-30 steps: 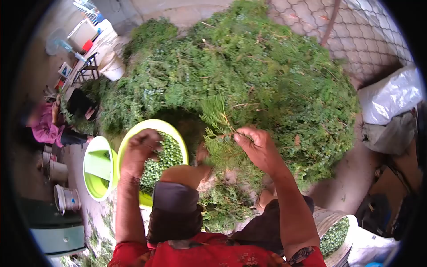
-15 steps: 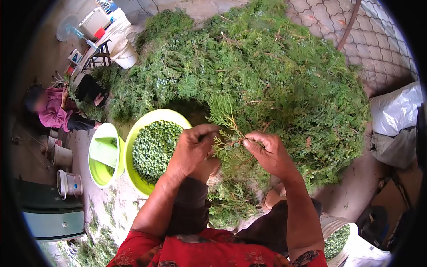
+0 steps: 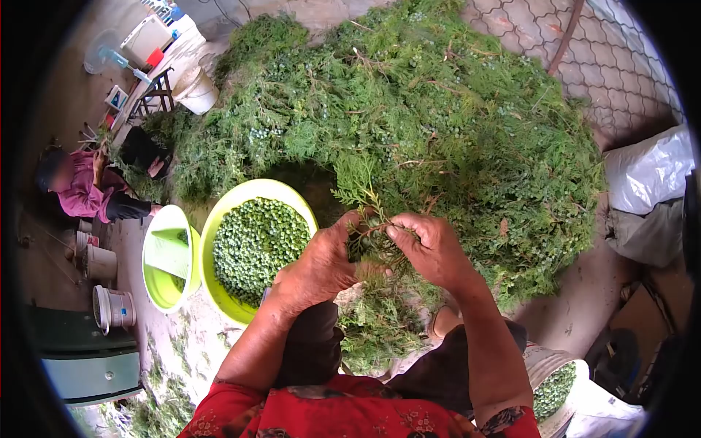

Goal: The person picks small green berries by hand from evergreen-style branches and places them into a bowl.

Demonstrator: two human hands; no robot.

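Between my hands is a green evergreen sprig point(image 3: 355, 181) with flat scaly leaves and a brownish stem. My right hand point(image 3: 432, 252) pinches its stem between thumb and fingers. My left hand point(image 3: 321, 266) closes on the sprig's other side, its fingertips partly hidden among the leaves. Just left of that hand stands a yellow-green basin point(image 3: 207, 261) filled with small round green berries point(image 3: 257, 244). A large heap of cut evergreen branches point(image 3: 453, 146), some bearing pale bluish berries, spreads beyond my hands.
A smaller yellow-green basin point(image 3: 169, 301) with a pale green insert stands left. A white bucket point(image 3: 196, 91) is behind it, other buckets point(image 3: 113, 306) at far left. Another person point(image 3: 91, 182) sits left. At lower right is a bucket of berries point(image 3: 555, 394); white sacks point(image 3: 650, 175) lie right.
My left hand has moved right and onto the sprig. My right hand has shifted slightly left, and the sprig sits lower and nearer my left hand.
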